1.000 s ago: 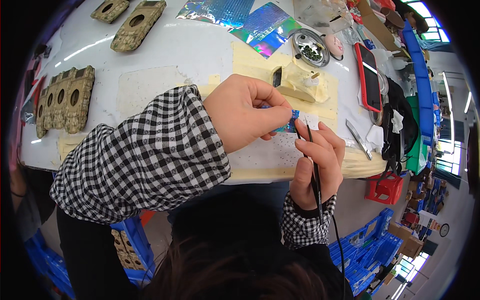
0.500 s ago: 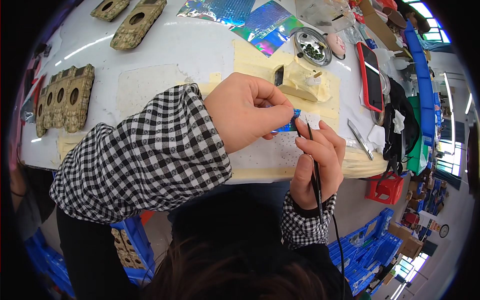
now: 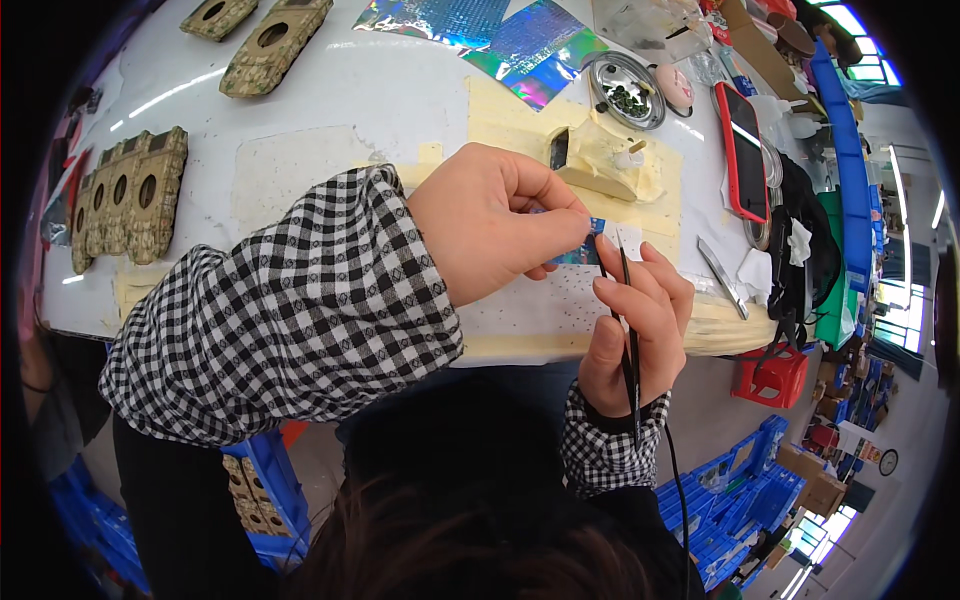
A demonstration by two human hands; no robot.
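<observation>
Near the centre of the frame, the left hand has its fingers closed in a pinch on a small shiny blue piece over the worktop. Just to the lower right, the right hand's fingers curl around black tweezers, their tips slightly apart beside the piece.

Readable text: none | tweezers: any marking too small | wall clock: dial figures illegible
</observation>
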